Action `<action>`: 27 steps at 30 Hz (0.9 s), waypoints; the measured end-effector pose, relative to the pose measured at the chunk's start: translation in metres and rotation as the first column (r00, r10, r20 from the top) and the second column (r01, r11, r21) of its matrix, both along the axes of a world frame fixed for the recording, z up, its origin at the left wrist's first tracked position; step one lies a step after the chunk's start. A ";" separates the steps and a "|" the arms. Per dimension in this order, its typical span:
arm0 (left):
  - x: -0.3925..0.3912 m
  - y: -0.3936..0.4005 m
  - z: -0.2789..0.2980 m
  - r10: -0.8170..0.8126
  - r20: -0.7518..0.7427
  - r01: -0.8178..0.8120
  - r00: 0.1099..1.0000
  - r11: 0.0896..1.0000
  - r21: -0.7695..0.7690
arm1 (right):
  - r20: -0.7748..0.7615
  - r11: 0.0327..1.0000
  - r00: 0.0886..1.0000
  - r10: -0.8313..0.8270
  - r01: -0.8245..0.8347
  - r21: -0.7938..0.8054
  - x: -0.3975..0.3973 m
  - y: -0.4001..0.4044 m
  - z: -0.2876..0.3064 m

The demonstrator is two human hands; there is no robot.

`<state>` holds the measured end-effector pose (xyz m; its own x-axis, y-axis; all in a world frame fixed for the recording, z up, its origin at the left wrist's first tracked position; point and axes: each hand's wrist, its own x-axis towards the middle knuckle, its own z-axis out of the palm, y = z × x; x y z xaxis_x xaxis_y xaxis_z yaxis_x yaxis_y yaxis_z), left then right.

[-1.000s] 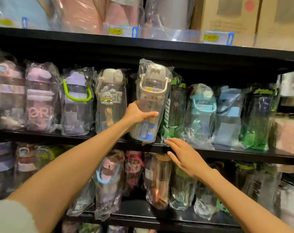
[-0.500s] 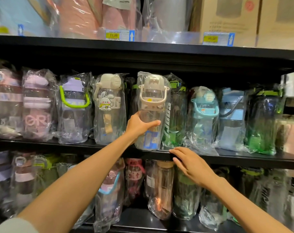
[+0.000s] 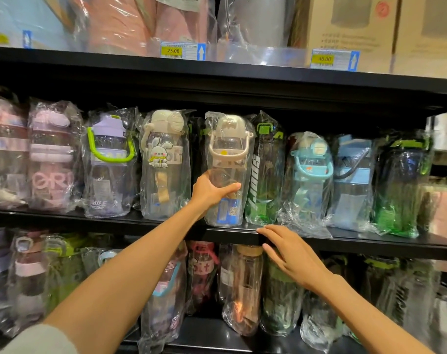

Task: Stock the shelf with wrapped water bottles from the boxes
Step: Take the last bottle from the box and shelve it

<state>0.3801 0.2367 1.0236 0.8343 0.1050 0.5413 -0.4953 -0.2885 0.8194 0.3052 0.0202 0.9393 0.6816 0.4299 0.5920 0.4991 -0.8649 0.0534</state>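
Note:
A clear bottle with a beige lid and handle (image 3: 227, 159), wrapped in plastic, stands upright on the black middle shelf (image 3: 370, 242). My left hand (image 3: 209, 191) grips it around the lower body. It sits between a bunny-sticker bottle (image 3: 163, 164) and a dark green bottle (image 3: 264, 175). My right hand (image 3: 291, 254) rests open on the shelf's front edge, just right of the held bottle, fingers spread and holding nothing.
Wrapped bottles fill the middle shelf: pink (image 3: 51, 159), purple with green handle (image 3: 110, 164), light blue (image 3: 309, 175), blue (image 3: 352, 180), green (image 3: 401, 190). More bottles crowd the lower shelf (image 3: 212, 330). Price tags (image 3: 183, 50) mark the top shelf, which holds bagged goods and boxes (image 3: 350, 24).
My left hand has lowered the beige bottle from a tilted, raised hold until it stands upright on the shelf. My right hand stays on the shelf edge.

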 end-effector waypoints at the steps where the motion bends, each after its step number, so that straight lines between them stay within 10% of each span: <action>1: -0.001 0.002 0.000 0.000 0.006 0.000 1.000 1.000 -0.005 | 0.002 1.000 1.000 0.002 -0.002 -0.003 0.000 -0.001 0.000; 27: -0.012 0.028 0.007 -0.095 -0.008 0.094 0.995 0.960 0.263 | 0.099 0.999 0.995 0.003 -0.008 0.046 0.014 0.000 -0.005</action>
